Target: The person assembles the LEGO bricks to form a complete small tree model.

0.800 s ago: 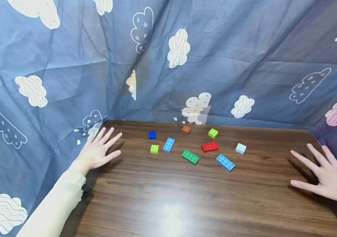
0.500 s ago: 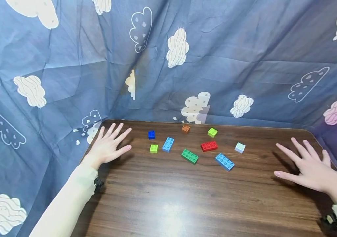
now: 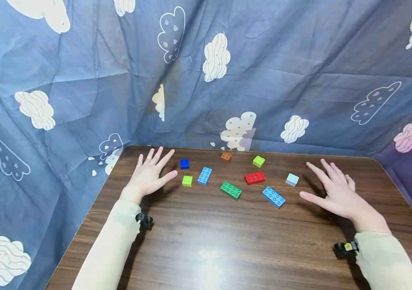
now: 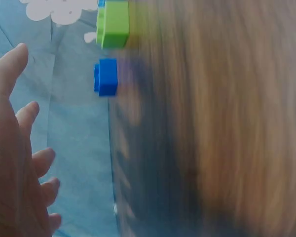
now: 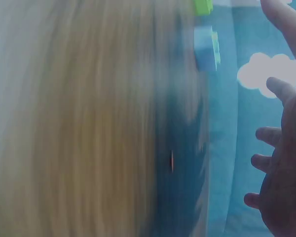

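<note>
Two hands are held above the table [image 3: 191, 249], with the fingers spread, and nine bricks are laid between them.
By the left hand [image 3: 147, 177], the dark blue brick [image 3: 184, 164] and the lime brick [image 3: 187, 181] are approached most closely; both are seen just beside the thumb, apart from it. The sky-blue brick [image 3: 204, 176] is placed next to the lime one. By the right hand [image 3: 340, 193], the pale brick [image 3: 292, 179] is neared, but a gap is left; the second sky-blue brick [image 3: 273, 197] is found farther from the thumb. In the middle, the green brick [image 3: 231, 190] and the red brick [image 3: 254, 178] are set, and behind them the orange brick [image 3: 226, 156] and the second lime brick [image 3: 258, 161].
</note>
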`<action>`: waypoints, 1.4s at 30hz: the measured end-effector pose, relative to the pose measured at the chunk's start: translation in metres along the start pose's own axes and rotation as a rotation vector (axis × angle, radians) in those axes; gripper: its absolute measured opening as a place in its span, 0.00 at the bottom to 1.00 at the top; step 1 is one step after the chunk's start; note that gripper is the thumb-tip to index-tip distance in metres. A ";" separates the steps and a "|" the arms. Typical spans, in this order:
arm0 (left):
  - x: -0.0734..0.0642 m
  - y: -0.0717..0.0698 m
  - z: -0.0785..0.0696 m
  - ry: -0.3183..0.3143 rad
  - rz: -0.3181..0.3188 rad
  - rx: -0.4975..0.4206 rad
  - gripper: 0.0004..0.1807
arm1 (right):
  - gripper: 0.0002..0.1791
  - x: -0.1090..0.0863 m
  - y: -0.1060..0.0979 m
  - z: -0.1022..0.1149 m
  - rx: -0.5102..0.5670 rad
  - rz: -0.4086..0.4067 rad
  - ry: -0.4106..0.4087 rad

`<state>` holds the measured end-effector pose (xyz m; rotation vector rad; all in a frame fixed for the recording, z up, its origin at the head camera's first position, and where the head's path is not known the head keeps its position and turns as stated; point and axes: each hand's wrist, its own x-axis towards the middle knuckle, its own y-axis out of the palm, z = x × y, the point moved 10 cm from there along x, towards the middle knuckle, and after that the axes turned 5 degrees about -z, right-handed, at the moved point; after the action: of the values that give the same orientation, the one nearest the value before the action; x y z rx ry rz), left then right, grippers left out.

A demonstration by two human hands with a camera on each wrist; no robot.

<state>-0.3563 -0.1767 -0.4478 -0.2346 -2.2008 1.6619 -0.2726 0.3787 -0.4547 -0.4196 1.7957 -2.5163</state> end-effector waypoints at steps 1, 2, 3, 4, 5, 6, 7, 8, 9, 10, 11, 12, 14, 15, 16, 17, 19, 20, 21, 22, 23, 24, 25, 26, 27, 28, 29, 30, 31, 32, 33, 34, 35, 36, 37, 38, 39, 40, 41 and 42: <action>0.000 0.002 -0.002 -0.004 0.002 -0.022 0.47 | 0.59 0.003 0.002 0.004 0.009 -0.002 0.001; 0.000 0.004 -0.004 -0.008 0.003 -0.047 0.47 | 0.58 0.006 0.004 0.008 0.020 -0.006 0.003; 0.001 0.006 -0.005 -0.010 0.004 -0.079 0.48 | 0.56 0.010 0.006 0.012 0.036 -0.014 0.005; 0.000 0.008 -0.007 -0.012 0.006 -0.120 0.49 | 0.54 0.013 0.008 0.016 0.054 -0.023 0.009; 0.000 0.010 -0.009 -0.016 0.011 -0.164 0.50 | 0.52 0.017 0.009 0.021 0.074 -0.033 0.012; 0.000 0.012 -0.010 -0.018 0.014 -0.205 0.50 | 0.51 0.021 0.010 0.026 0.101 -0.046 0.013; 0.000 0.013 -0.012 -0.016 0.016 -0.243 0.51 | 0.49 0.025 0.012 0.030 0.131 -0.059 0.011; 0.000 0.014 -0.014 -0.013 0.017 -0.275 0.51 | 0.47 0.029 0.013 0.035 0.160 -0.073 0.008; -0.001 0.016 -0.016 -0.010 0.019 -0.306 0.51 | 0.45 0.033 0.013 0.040 0.189 -0.089 -0.001; -0.001 0.017 -0.017 -0.006 0.020 -0.332 0.51 | 0.44 0.036 0.014 0.045 0.218 -0.102 -0.006; -0.001 0.019 -0.018 -0.005 0.020 -0.348 0.51 | 0.42 0.040 0.015 0.049 0.243 -0.115 -0.009; -0.001 0.020 -0.019 -0.001 0.018 -0.364 0.50 | 0.41 0.044 0.016 0.053 0.266 -0.127 -0.011; 0.000 0.023 -0.021 0.007 0.011 -0.391 0.49 | 0.39 0.053 0.020 0.059 0.310 -0.138 0.001; 0.000 0.025 -0.022 0.008 0.008 -0.408 0.48 | 0.39 0.058 0.022 0.061 0.332 -0.142 0.009; 0.001 0.026 -0.023 0.008 0.008 -0.426 0.47 | 0.39 0.063 0.025 0.063 0.355 -0.142 0.023; 0.001 0.028 -0.023 0.007 0.012 -0.447 0.46 | 0.38 0.068 0.029 0.063 0.373 -0.139 0.036; 0.001 0.032 -0.023 0.009 0.025 -0.488 0.44 | 0.38 0.078 0.037 0.064 0.407 -0.125 0.060; 0.001 0.035 -0.023 0.006 0.033 -0.508 0.43 | 0.38 0.082 0.041 0.064 0.415 -0.118 0.074; 0.001 0.037 -0.023 0.002 0.044 -0.529 0.42 | 0.39 0.086 0.045 0.063 0.423 -0.110 0.086; 0.001 0.040 -0.022 0.000 0.053 -0.548 0.41 | 0.39 0.091 0.049 0.063 0.429 -0.099 0.097; 0.001 0.042 -0.022 0.002 0.060 -0.569 0.40 | 0.39 0.095 0.052 0.062 0.431 -0.088 0.107; 0.002 0.044 -0.022 0.005 0.064 -0.583 0.39 | 0.39 0.099 0.056 0.062 0.431 -0.077 0.116; 0.002 0.046 -0.022 0.009 0.067 -0.597 0.38 | 0.39 0.102 0.059 0.062 0.428 -0.066 0.122; 0.003 0.047 -0.022 0.018 0.067 -0.608 0.37 | 0.39 0.106 0.062 0.062 0.424 -0.053 0.123; 0.004 0.049 -0.023 0.030 0.067 -0.615 0.35 | 0.40 0.109 0.064 0.062 0.417 -0.040 0.123; 0.004 0.050 -0.023 0.041 0.066 -0.616 0.33 | 0.40 0.113 0.068 0.063 0.407 -0.026 0.120; 0.004 0.051 -0.023 0.056 0.064 -0.616 0.32 | 0.40 0.116 0.070 0.064 0.395 -0.015 0.116; 0.004 0.052 -0.024 0.067 0.063 -0.611 0.30 | 0.39 0.120 0.072 0.065 0.379 -0.006 0.105; 0.005 0.053 -0.025 0.078 0.060 -0.606 0.27 | 0.39 0.123 0.073 0.066 0.356 0.002 0.092; 0.005 0.053 -0.025 0.088 0.057 -0.603 0.25 | 0.38 0.125 0.074 0.068 0.334 0.009 0.080; 0.006 0.053 -0.026 0.091 0.055 -0.603 0.23 | 0.37 0.128 0.075 0.069 0.315 0.012 0.069; 0.006 0.053 -0.026 0.093 0.053 -0.606 0.21 | 0.35 0.130 0.076 0.070 0.295 0.015 0.059; 0.006 0.052 -0.027 0.096 0.052 -0.610 0.19 | 0.33 0.131 0.076 0.071 0.275 0.018 0.050; 0.007 0.052 -0.027 0.096 0.053 -0.611 0.18 | 0.32 0.133 0.077 0.072 0.259 0.022 0.043; 0.007 0.053 -0.028 0.099 0.051 -0.609 0.17 | 0.31 0.134 0.078 0.072 0.248 0.025 0.043; 0.007 0.054 -0.028 0.105 0.050 -0.604 0.16 | 0.29 0.135 0.079 0.072 0.243 0.028 0.045; 0.007 0.055 -0.029 0.107 0.052 -0.600 0.16 | 0.29 0.135 0.080 0.071 0.240 0.030 0.048; 0.008 0.055 -0.031 0.112 0.055 -0.591 0.16 | 0.28 0.136 0.081 0.071 0.236 0.033 0.051; 0.007 0.056 -0.033 0.116 0.060 -0.580 0.16 | 0.28 0.136 0.082 0.071 0.238 0.035 0.052; 0.007 0.057 -0.036 0.123 0.066 -0.570 0.16 | 0.27 0.136 0.082 0.071 0.241 0.035 0.053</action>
<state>-0.3542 -0.1256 -0.4922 -0.5447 -2.5383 0.9777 -0.3981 0.2617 -0.4823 -0.3114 1.4736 -2.6982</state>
